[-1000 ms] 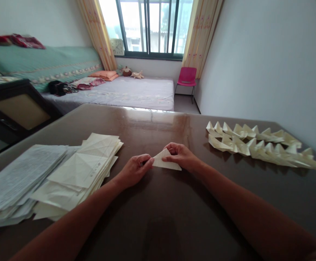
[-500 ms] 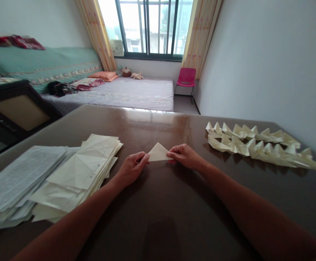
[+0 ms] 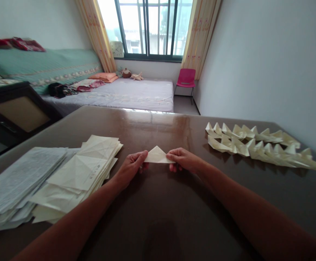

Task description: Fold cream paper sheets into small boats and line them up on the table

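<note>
A cream folded paper (image 3: pixel 157 156), triangular with its peak pointing away from me, is held between my two hands over the middle of the table. My left hand (image 3: pixel 132 166) pinches its left corner, thumb on top. On the other side my right hand (image 3: pixel 184 158) grips the right corner between thumb and fingers. The fingertips under the paper are partly hidden. Left of my left hand lies a stack of creased cream paper sheets (image 3: pixel 79 168). Rows of folded paper boats (image 3: pixel 256 143) with pointed peaks stand at the right.
A pile of printed white sheets (image 3: pixel 22 181) lies at the far left of the glossy brown table (image 3: pixel 158 203). Beyond its far edge are a bed (image 3: pixel 144 92) and a pink chair (image 3: pixel 186 78). A dark cabinet (image 3: pixel 22 108) stands at the left.
The folded paper has turned so its peak points away from me. My right hand has shifted from over the paper to its right corner, and my left hand has regripped the left corner.
</note>
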A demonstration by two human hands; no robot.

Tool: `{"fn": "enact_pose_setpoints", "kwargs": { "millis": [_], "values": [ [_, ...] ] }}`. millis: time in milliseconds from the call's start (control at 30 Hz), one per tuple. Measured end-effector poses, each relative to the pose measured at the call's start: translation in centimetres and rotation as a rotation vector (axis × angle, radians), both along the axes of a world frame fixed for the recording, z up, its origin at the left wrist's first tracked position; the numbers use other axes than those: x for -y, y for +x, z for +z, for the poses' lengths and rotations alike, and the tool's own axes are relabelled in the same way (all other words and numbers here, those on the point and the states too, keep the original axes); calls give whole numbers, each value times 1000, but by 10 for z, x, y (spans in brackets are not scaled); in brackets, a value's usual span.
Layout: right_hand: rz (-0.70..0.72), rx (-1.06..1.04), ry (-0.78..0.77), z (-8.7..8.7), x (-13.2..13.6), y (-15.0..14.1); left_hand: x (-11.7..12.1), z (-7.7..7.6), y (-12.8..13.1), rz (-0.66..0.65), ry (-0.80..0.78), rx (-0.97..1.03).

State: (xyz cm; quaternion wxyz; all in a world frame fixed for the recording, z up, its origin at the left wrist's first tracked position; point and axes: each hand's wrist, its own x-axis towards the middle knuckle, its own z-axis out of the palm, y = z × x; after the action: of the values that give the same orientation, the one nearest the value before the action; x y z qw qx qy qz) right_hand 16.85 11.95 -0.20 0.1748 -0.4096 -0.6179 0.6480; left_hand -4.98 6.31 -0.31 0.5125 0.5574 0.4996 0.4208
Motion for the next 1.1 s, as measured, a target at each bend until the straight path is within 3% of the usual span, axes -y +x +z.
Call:
{"fn": "enact_pose_setpoints", "kwargs": {
  "millis": [133,333,433,500,567,733,933,1100],
  "values": [
    [16,-29,-91,1,2,-2,1,0,1,-75,15,148],
    [196,-14,-94,4,7,0,2,-2,5,-134,-27,199],
    [218,181,190,8,9,-1,4,-4,6,-152,-44,246],
    [86,275,503,11,11,-4,5,-5,7,-167,-42,248],
    [-9,255,718,13,12,-7,5,-6,9,-211,-27,218],
    [76,168,833,12,15,-12,7,-5,11,-259,145,-20],
    [86,278,1030,5,21,-14,14,-2,18,-149,375,-381],
    [-8,204,1038,-3,26,-23,12,-9,22,-8,421,-533]
  ]
}}
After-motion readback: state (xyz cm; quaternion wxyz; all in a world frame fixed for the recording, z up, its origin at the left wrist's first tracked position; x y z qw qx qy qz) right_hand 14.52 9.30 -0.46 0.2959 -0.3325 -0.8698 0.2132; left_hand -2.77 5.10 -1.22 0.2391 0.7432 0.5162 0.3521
